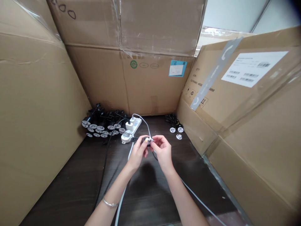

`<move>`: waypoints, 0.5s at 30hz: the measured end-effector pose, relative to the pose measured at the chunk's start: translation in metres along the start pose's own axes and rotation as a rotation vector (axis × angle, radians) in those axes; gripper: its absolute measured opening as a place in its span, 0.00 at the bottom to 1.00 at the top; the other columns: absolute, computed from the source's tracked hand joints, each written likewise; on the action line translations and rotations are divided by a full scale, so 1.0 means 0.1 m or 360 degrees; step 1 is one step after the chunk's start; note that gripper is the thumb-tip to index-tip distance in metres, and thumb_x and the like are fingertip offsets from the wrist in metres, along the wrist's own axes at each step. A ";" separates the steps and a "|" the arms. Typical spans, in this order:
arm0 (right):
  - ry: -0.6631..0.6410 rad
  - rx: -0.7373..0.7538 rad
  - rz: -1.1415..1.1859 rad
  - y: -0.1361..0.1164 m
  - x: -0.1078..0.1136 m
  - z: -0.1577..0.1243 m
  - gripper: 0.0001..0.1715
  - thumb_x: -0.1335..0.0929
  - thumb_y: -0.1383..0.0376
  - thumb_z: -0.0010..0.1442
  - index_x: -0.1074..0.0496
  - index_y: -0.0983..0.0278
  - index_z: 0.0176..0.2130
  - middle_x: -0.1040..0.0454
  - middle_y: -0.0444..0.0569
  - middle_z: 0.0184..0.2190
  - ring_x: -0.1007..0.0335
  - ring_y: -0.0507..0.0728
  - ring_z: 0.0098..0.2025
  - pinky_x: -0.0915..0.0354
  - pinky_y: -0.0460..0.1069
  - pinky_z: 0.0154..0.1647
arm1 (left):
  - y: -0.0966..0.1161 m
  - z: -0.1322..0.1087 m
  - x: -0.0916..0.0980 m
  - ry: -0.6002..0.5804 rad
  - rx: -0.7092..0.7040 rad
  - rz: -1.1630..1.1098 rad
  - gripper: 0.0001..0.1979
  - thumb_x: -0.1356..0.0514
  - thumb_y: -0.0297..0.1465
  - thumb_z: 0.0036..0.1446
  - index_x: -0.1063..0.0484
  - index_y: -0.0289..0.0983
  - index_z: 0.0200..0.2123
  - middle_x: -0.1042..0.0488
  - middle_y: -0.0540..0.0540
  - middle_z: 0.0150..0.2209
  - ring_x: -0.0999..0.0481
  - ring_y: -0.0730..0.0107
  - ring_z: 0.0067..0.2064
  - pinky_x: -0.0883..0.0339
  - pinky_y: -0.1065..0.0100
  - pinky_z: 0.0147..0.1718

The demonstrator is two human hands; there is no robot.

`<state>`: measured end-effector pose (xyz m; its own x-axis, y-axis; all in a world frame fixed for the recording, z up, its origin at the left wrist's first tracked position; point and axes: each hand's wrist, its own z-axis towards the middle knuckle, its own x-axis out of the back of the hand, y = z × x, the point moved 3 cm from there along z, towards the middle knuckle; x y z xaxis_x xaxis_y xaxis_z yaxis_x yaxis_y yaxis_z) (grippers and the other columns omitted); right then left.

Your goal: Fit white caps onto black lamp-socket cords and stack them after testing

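My left hand and my right hand meet above the dark table, both pinched on a small round device with a white cable end at it. The white cable arcs back to a charger plugged into a white power strip just behind my hands. A silver bracelet sits on my left wrist. What exactly each set of fingers grips is partly hidden by the fingers themselves.
A pile of several black round devices with white faces lies at the back left. Three similar ones lie at the back right. Tall cardboard boxes wall the table on the left, back and right. A black cable and white cables cross the tabletop.
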<state>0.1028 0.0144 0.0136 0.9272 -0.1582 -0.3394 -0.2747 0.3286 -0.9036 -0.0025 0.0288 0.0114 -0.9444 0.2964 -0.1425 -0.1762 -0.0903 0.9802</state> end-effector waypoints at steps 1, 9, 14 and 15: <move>-0.0017 0.0011 -0.0017 0.00 0.00 0.00 0.09 0.30 0.67 0.47 0.32 0.65 0.32 0.33 0.44 0.27 0.38 0.48 0.26 0.38 0.43 0.25 | 0.00 0.00 0.00 0.0028 0.0010 0.0014 0.20 0.47 0.44 0.53 0.38 0.35 0.42 0.36 0.53 0.21 0.42 0.82 0.16 0.55 0.77 0.15; -0.0049 0.0059 -0.0078 -0.06 -0.02 -0.02 0.08 0.32 0.62 0.51 0.30 0.66 0.31 0.33 0.46 0.29 0.38 0.49 0.27 0.37 0.44 0.25 | 0.00 0.00 0.00 0.0075 0.0013 0.0040 0.18 0.48 0.43 0.54 0.38 0.36 0.40 0.37 0.54 0.20 0.42 0.82 0.16 0.54 0.77 0.15; -0.0058 0.0088 -0.0106 -0.08 -0.02 -0.02 0.07 0.32 0.63 0.52 0.30 0.66 0.29 0.35 0.46 0.29 0.38 0.48 0.26 0.39 0.43 0.24 | -0.01 -0.01 0.00 0.0055 0.0005 0.0047 0.18 0.49 0.43 0.54 0.38 0.35 0.40 0.37 0.53 0.21 0.41 0.81 0.16 0.54 0.77 0.15; -0.0062 0.0090 -0.0103 -0.08 -0.02 -0.02 0.07 0.32 0.63 0.52 0.30 0.66 0.29 0.35 0.45 0.29 0.39 0.48 0.25 0.39 0.43 0.24 | -0.01 -0.01 0.00 0.0050 0.0005 0.0048 0.18 0.49 0.43 0.54 0.38 0.35 0.40 0.36 0.53 0.21 0.41 0.81 0.16 0.54 0.77 0.15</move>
<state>0.1032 0.0103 0.0212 0.9521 -0.1451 -0.2693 -0.2000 0.3710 -0.9068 -0.0025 0.0283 0.0108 -0.9575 0.2635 -0.1171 -0.1468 -0.0960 0.9845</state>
